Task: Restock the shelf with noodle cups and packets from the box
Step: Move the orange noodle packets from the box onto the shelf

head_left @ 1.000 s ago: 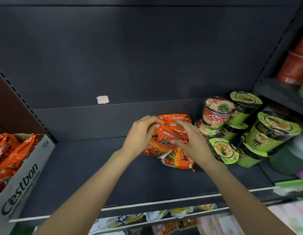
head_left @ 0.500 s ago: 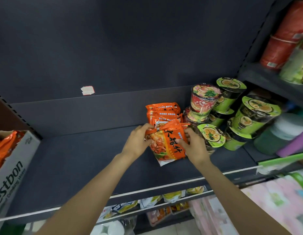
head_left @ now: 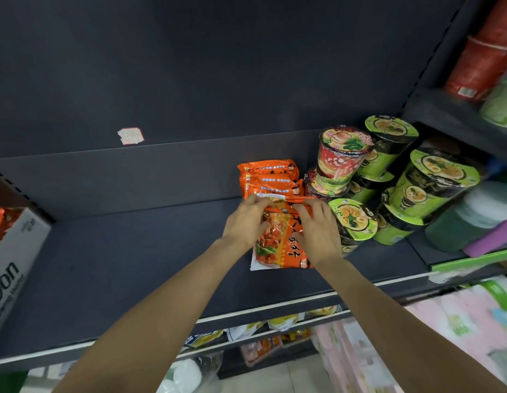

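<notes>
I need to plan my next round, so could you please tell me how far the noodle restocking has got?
Done: green and red noodle cups stand stacked at the shelf's right end, with orange packets upright beside them. In hand: the left hand and right hand hold another orange packet at its top edge, in front of those. Left: the box at the left shows more orange packets, and much of the shelf is bare.

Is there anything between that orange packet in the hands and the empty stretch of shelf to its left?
Nothing visible. Both hands, left and right, hold the orange packet on the shelf. To its left the board lies bare up to the cardboard box. Noodle cups crowd only the right side.
</notes>
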Demonstrator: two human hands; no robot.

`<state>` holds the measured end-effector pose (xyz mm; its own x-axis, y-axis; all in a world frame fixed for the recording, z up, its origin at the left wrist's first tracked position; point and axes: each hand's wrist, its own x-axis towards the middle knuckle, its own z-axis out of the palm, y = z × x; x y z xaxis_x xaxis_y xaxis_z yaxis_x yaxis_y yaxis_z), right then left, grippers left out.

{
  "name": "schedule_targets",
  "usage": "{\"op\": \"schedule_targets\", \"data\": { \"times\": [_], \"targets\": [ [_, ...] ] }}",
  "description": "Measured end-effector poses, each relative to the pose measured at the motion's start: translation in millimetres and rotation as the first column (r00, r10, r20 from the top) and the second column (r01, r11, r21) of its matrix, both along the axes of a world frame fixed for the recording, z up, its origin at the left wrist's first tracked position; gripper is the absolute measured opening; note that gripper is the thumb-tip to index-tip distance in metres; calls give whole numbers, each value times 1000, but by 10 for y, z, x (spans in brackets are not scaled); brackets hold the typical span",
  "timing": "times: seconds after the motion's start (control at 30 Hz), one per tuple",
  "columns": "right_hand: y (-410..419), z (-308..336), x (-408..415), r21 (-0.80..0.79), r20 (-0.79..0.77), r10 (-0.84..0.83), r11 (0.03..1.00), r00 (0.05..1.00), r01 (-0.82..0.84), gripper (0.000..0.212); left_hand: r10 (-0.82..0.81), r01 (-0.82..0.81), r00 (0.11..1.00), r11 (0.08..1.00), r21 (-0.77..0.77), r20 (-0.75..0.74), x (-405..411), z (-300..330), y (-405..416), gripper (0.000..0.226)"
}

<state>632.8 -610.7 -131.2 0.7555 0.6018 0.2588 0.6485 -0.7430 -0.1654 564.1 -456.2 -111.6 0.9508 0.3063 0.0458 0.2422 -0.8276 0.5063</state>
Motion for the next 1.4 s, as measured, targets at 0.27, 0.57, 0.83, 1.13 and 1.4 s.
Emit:
{"op": "schedule_targets", "data": {
  "times": [0.27,0.57,0.83,1.13,1.4],
  "targets": [
    [69,29,56,-39,1,48,998,999,-48,58,19,-20,1000,971,238,8,67,-55,6,43],
    [433,357,-363,200,-180,139,974,974,-102,29,113,-158,972,964,215,206,-405,175,186,26],
    [1388,611,-1312,266,-251,385,909,888,-320,24,414,-424,866,905,-28,280,-1726,398,877,19],
    [2950,622,-2848,263,-257,608,792,751,-552,23,657,-660,707,746,-92,261,-3650,415,2417,20],
    [4156,439,-3732,246,-311,593,805,743,-540,32,669,-674,732,738,-2,128,-4666,306,3568,24]
  ]
}}
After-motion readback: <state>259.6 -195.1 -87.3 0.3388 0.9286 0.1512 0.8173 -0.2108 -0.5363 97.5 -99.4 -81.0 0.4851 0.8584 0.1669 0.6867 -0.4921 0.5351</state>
